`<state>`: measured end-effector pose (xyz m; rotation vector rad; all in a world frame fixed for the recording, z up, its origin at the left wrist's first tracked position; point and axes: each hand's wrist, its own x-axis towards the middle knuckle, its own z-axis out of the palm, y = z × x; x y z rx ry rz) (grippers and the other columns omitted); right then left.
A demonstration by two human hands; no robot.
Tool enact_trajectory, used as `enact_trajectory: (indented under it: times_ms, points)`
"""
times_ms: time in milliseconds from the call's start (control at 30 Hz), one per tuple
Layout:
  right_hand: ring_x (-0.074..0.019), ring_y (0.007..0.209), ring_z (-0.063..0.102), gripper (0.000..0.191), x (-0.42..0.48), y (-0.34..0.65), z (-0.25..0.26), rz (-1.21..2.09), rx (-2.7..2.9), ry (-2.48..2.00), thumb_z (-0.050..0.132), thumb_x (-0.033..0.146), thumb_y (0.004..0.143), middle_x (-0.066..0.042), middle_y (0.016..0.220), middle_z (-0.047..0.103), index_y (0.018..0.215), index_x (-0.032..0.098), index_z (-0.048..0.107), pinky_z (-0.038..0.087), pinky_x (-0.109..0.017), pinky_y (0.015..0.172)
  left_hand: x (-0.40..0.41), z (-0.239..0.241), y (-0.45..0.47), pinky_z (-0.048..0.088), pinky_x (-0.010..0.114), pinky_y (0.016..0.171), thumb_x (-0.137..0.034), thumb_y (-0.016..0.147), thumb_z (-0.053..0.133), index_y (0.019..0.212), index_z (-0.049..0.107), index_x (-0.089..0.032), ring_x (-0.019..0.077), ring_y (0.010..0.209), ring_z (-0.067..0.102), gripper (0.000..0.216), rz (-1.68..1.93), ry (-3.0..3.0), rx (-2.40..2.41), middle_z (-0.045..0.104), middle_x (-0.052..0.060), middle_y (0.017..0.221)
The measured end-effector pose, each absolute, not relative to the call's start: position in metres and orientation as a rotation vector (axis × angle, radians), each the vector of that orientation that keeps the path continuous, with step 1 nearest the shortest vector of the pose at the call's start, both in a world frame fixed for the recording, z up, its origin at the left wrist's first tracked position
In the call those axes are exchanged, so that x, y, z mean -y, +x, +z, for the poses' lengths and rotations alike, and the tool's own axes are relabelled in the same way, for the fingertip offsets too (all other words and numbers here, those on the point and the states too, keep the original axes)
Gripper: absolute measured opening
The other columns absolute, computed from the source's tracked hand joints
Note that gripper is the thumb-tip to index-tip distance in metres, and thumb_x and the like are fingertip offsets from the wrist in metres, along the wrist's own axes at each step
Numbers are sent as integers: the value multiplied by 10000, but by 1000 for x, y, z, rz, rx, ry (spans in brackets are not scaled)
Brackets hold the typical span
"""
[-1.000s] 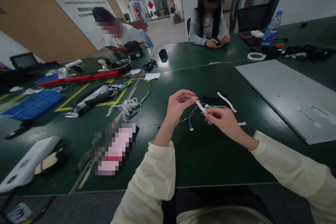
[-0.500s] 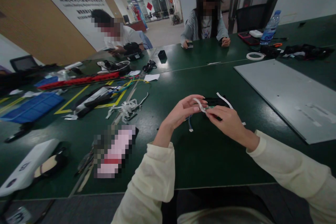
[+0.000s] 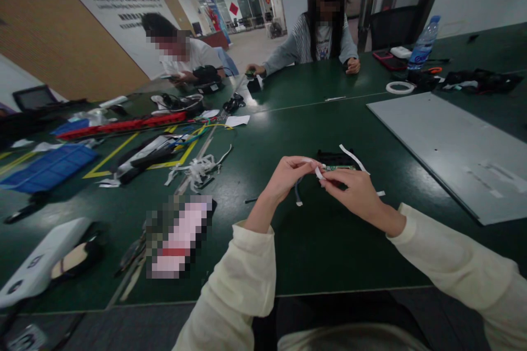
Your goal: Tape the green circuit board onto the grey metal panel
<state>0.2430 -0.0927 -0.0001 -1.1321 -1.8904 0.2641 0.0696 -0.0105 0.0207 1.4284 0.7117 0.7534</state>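
Just below frame centre, the left hand (image 3: 288, 178) and right hand (image 3: 354, 193) meet above the green table (image 3: 329, 252), each pinching an end of a short white strip (image 3: 319, 172). It could slip or curl over if either pinch slackens. Its long axis runs upper left to lower right. Just beyond lies a small circuit board (image 3: 338, 161).

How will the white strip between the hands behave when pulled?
Probably floppy: the white strip pinched between the left hand and right hand looks thin and narrow. Likely very light, since a mere pinch holds it. A similar strip on the table arches up, so it may keep a curl.
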Motion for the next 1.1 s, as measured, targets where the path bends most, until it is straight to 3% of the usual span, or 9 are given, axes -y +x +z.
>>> enact_trajectory:
  times_ms: [400,667,933,1100]
  points:
    - [-148,654,665,260,88,242,2,880,1532,-1105,629,404,819,-28,755,701,894,172,719,563,-286,623,11,16,75,506,288,758,-311,715,748,788,729,-132,146,714,655,195,856,1261,-747,701,49,726]
    - [-118,636,634,242,82,240,2,966,1494,-1109,609,384,831,-23,741,677,884,168,705,535,-251,603,12,18,78,510,271,750,-268,702,761,774,713,-120,118,660,648,172,858,1069,-760,699,39,716]
    - [-119,637,626,295,77,250,-12,1029,1476,-1169,615,416,814,-37,753,681,912,150,698,520,-249,582,14,16,79,544,269,764,-286,754,721,885,703,-127,145,753,688,207,741,1007,-785,724,78,857]
    - [-119,618,628,303,78,248,-9,1024,1461,-1206,619,404,808,-41,746,685,952,148,694,522,-248,567,14,15,78,536,260,752,-227,681,768,907,684,-146,132,756,681,254,772,1087,-850,718,54,869]
